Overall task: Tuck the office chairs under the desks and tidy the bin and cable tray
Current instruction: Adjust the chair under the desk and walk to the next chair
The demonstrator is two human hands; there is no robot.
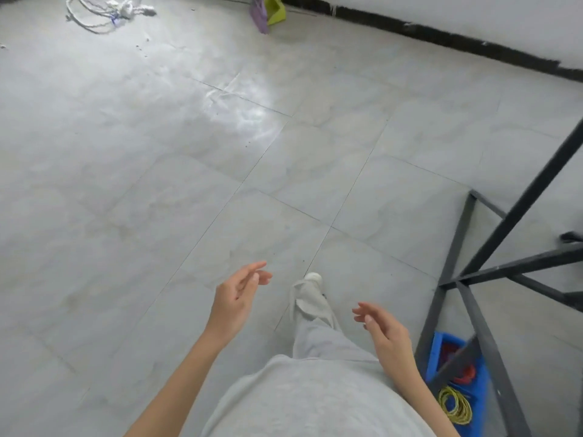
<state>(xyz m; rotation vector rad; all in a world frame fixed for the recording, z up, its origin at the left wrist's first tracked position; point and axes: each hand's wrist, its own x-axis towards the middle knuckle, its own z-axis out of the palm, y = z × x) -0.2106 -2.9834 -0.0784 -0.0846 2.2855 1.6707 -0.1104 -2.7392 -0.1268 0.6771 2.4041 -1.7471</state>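
My left hand (238,294) and my right hand (383,331) hang in front of me over the grey tiled floor, both empty with the fingers loosely apart. A blue tray (441,351) with red and yellow coiled cables sits on the floor at the lower right, under a black metal desk frame (517,203). My right hand is just left of that tray and apart from it. No chair or bin is in view.
White cables (104,11) lie tangled on the floor at the far left. A green dustpan (275,9) and a purple brush (260,17) lean by the far wall. My leg and shoe (310,298) step forward between my hands.
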